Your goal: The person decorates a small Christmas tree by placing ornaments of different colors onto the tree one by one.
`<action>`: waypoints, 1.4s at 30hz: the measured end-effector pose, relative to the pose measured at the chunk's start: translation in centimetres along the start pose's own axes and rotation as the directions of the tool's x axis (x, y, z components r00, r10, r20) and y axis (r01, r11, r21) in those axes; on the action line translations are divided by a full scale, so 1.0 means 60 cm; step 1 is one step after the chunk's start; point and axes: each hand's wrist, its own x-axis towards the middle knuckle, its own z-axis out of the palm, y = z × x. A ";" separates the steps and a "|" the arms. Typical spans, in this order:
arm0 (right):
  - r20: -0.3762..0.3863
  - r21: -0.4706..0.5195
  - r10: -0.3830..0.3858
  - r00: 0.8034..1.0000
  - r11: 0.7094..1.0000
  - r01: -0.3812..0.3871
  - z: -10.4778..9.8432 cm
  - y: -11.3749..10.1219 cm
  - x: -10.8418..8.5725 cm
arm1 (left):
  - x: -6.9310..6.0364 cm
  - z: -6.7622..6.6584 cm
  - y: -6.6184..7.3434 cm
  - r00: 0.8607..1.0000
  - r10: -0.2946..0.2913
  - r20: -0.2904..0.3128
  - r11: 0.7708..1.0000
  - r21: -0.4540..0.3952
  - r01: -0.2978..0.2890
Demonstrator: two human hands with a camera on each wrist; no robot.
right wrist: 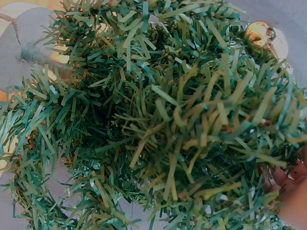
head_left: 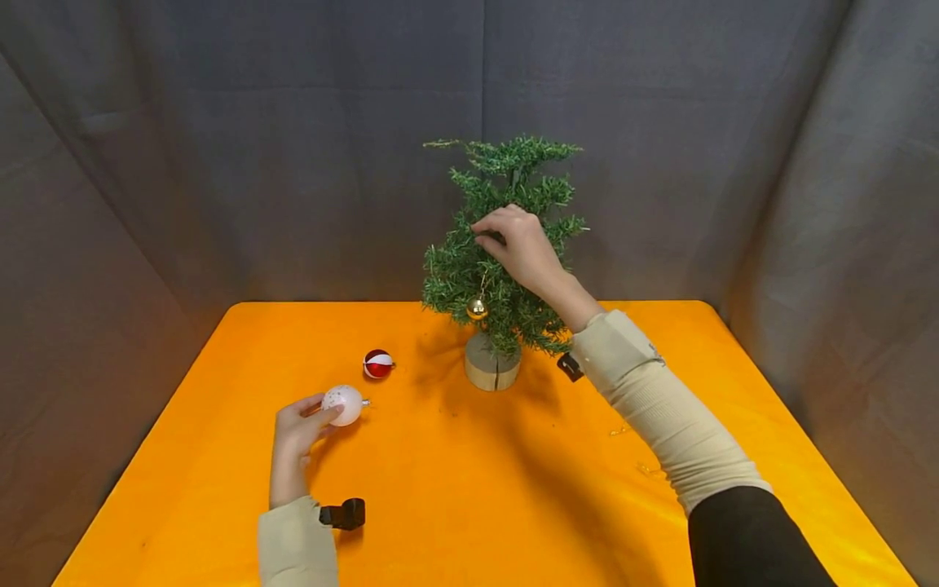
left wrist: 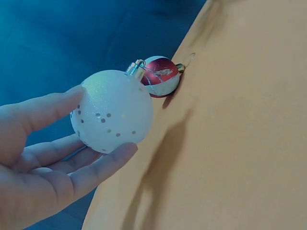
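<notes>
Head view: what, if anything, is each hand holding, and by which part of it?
The left hand holds the white ornament by its round body; whether the right hand holds anything cannot be told.

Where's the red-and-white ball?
In the head view, the red-and-white ball lies on the table, left of the tree, beyond the white ball.

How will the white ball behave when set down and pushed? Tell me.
The white ball would probably roll readily, being round, though its protruding metallic cap could check or turn it. It is likely light for its size, as the left hand holds it clear of the palm.
</notes>
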 end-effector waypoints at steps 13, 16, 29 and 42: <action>0.001 -0.002 0.006 1.000 1.000 -0.006 -0.001 -0.002 0.000 | 0.040 -0.015 -0.042 0.992 0.112 0.054 0.948 -0.304 -0.091; -0.005 -0.005 0.001 1.000 1.000 -0.001 -0.002 -0.002 0.001 | 0.013 -0.005 -0.005 0.993 0.112 0.035 0.956 -0.276 -0.098; 0.013 -0.018 0.027 1.000 0.999 -0.027 0.002 -0.002 -0.001 | -0.017 -0.003 0.067 0.972 0.230 0.039 0.912 -0.356 -0.201; 0.004 -0.012 0.014 1.000 1.000 -0.014 0.004 0.002 -0.002 | -0.021 0.013 0.101 0.971 0.238 0.027 0.932 -0.286 -0.220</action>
